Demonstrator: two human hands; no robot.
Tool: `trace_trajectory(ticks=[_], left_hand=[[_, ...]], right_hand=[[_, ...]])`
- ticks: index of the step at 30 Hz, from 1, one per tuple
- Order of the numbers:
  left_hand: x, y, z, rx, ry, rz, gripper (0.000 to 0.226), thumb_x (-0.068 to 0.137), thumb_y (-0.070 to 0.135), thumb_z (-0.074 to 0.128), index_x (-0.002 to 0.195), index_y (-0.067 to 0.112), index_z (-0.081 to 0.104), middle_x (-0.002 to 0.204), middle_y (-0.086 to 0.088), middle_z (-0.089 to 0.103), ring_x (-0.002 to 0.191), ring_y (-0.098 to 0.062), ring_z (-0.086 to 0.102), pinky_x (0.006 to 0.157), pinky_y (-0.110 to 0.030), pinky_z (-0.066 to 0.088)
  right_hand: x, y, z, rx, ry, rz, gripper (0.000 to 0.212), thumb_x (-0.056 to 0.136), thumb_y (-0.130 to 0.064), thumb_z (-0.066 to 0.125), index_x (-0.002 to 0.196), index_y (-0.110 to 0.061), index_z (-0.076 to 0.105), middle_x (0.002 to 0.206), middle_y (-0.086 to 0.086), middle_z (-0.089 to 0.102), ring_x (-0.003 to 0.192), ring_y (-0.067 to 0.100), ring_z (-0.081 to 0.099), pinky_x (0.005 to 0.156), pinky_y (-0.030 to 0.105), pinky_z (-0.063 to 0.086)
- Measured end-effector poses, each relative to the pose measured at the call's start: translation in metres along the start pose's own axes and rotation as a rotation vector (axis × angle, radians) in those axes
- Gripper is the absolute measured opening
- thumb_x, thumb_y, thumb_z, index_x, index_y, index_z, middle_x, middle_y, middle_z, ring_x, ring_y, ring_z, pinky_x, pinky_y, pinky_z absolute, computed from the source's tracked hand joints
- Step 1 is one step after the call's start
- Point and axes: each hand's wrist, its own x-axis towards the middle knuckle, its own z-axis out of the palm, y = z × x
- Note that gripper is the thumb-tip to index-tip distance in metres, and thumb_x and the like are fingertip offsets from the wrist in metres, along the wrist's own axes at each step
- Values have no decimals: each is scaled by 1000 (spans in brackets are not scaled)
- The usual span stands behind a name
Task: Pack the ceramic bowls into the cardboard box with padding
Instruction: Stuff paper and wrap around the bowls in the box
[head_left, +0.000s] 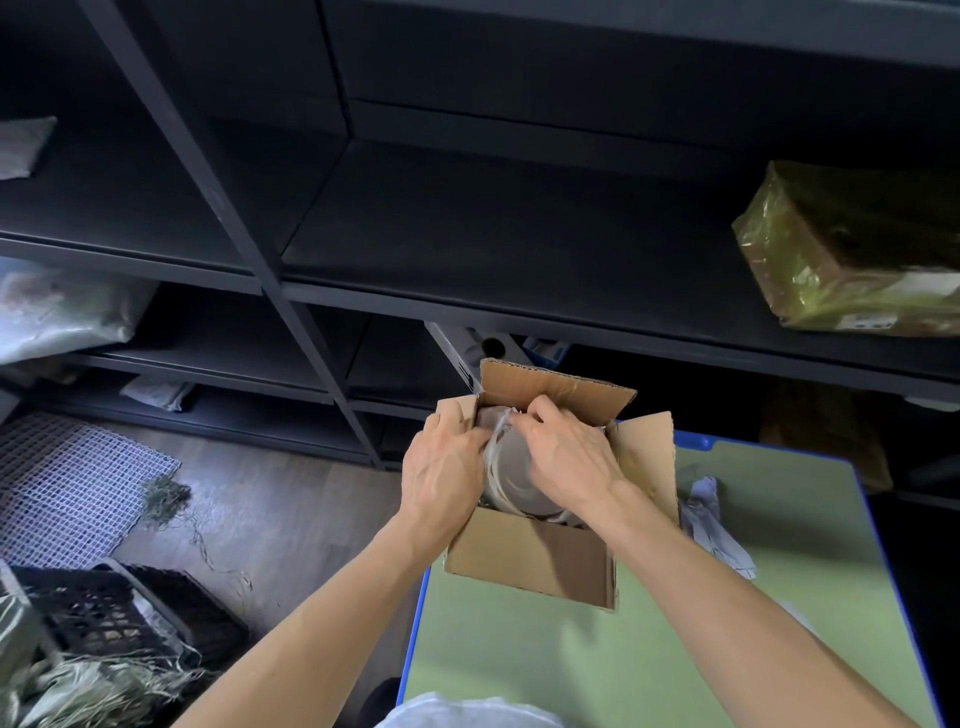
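Note:
An open cardboard box (530, 556) stands on the far left corner of a green table (675, 649). Inside it lie grey ceramic bowls (511, 470), stacked on edge with pale padding round their rims. My left hand (444, 478) reaches over the box's left wall, its fingers curled in against the padding beside the bowls. My right hand (566, 452) is inside the box on top of the bowls, its fingertips pinching the padding near the far flap. The lower parts of the bowls are hidden by the box wall.
Crumpled grey paper (711, 525) lies on the table right of the box. Dark metal shelving (467, 249) rises behind, holding a plastic-wrapped parcel (852, 249). On the floor to the left are a black crate (104, 613), straw-like filler (104, 691) and a white mesh mat (67, 483).

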Motion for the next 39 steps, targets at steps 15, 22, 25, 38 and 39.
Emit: trace_trajectory(ticks=[15, 22, 25, 38, 39], left_hand=[[-21, 17, -12, -24, 123, 24, 26, 99, 28, 51, 84, 19, 70, 87, 4, 43, 78, -18, 41, 63, -35, 43], [-32, 61, -14, -154, 137, 158, 22, 95, 17, 56, 74, 15, 57, 70, 2, 54, 69, -20, 49, 63, -34, 43], [-29, 86, -19, -200, 75, 237, 20, 97, 20, 52, 78, 16, 58, 77, 6, 58, 76, -17, 52, 68, -30, 42], [-81, 189, 47, -188, -193, 555, 21, 100, 25, 44, 104, 15, 62, 100, -2, 57, 91, -24, 54, 82, -36, 45], [-80, 190, 55, -155, -233, 522, 25, 100, 27, 43, 112, 13, 60, 110, -5, 57, 100, -26, 54, 90, -36, 44]], right_hand=[[-32, 13, -15, 54, 36, -19, 49, 86, -5, 54, 134, -17, 56, 136, -2, 47, 114, 24, 50, 73, 36, 46], [-64, 37, -35, 35, 183, -52, 29, 96, -15, 47, 114, -21, 68, 111, -7, 64, 103, 20, 52, 77, 29, 42], [-83, 59, -50, 84, 209, -38, 26, 93, -13, 54, 112, -16, 70, 111, -2, 66, 105, 24, 54, 87, 36, 46], [-163, 157, -13, 154, 324, 210, 27, 88, -8, 65, 114, -13, 71, 113, -1, 69, 101, 25, 63, 82, 36, 56], [-166, 160, -6, 152, 292, 220, 27, 89, -10, 64, 115, -14, 71, 113, -2, 69, 100, 25, 62, 80, 37, 56]])
